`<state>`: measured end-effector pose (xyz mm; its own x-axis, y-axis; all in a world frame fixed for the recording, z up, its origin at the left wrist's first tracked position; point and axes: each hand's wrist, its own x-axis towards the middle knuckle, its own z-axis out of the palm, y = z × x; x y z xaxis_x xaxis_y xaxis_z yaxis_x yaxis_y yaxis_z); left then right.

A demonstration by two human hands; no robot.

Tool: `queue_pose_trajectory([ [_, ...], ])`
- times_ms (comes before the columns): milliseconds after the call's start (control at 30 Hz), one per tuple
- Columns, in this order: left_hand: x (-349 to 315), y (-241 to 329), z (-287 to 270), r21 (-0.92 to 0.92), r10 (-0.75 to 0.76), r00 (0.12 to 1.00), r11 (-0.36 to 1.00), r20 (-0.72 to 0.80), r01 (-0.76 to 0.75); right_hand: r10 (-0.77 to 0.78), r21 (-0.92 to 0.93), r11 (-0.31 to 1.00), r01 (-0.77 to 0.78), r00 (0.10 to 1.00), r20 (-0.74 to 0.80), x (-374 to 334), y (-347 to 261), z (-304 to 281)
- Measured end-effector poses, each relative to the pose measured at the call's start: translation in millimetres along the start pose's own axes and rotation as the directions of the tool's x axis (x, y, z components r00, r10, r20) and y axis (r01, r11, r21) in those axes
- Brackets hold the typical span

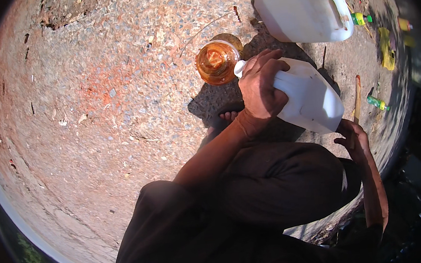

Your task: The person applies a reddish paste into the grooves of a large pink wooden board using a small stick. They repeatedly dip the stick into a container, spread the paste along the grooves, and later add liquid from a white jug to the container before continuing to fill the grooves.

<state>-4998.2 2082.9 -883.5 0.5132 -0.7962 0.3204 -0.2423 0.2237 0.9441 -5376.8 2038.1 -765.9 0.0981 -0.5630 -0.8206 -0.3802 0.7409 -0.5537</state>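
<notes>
My left hand (262, 88) is closed round the handle and neck of a white plastic jug (313, 93). The jug is tilted onto its side, its mouth pointing left. Right beside that mouth stands a clear round container (217, 62) with orange-brown liquid inside. At the jug's base, my right hand (356, 140) has its fingers against the bottom corner, supporting it. A wooden stick (358, 98) runs up from behind or within the right hand; whether that hand also grips it, I cannot tell.
A larger white jug (302, 8) lies at the top right. Beyond it are a green-capped bottle (362, 18), a yellow wrapper (386, 49) and a small green bottle (378, 103). Rough ground (131, 98) with reddish stains spreads to the left. My bent knee (290, 174) is just below the jug.
</notes>
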Motion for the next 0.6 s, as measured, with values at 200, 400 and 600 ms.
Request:
queue_pose_trajectory([
  [200,-2.0,-3.2,-6.0,-0.033,-0.043,0.999,0.999,-0.009,0.043,-0.012,-0.016,1.0,0.012,1.0,0.015,-8.8,-12.7,9.9],
  [400,-4.3,-6.8,-7.1,-0.027,-0.067,0.998,0.997,-0.01,0.067,-0.017,-0.029,0.999,0.017,1.0,-0.004,-18.0,-20.4,18.5],
  [600,-4.6,-7.5,-8.6,-0.04,-0.089,0.996,0.995,-0.029,0.088,-0.03,-0.06,0.998,0.027,0.998,-0.058,-23.6,-21.5,23.7],
])
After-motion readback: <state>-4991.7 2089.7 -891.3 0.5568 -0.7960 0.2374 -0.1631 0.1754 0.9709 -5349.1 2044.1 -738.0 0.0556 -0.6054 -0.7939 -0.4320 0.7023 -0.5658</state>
